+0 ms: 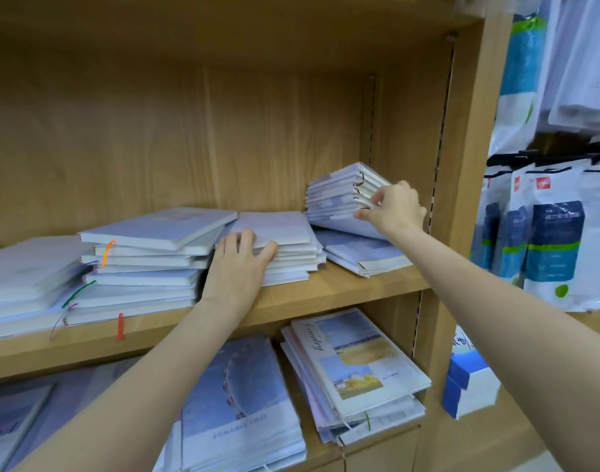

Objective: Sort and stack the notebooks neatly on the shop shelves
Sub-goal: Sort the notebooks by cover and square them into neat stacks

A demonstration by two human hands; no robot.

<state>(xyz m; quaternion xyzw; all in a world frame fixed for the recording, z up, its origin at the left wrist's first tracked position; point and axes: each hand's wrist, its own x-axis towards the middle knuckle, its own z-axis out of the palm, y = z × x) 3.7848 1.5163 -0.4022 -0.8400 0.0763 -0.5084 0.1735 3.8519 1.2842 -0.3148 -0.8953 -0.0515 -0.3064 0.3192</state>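
left hand (242, 258): your fingers are spread flat over the near left corner of the middle stack (285, 248), thumb on the top cover. Likely pinning it so it won't slide while the other hand works.
right hand (395, 207): your fingers are curled, pinching the near edges of the tilted bundle (343, 195) at the far right of the shelf (343, 287); thumb hidden.
tilted bundle: notebooks raised at the right end, resting on the low pile (363, 252) under it. Looks like you're lifting or squaring them, can't tell which.
left stack (148, 264): taller, ragged, ribbon markers hanging out the near side, touching the middle stack.
lower shelf: more notebooks (353, 369) lying fanned, not squared.
progress: judged partway; edges on the upper piles are uneven.
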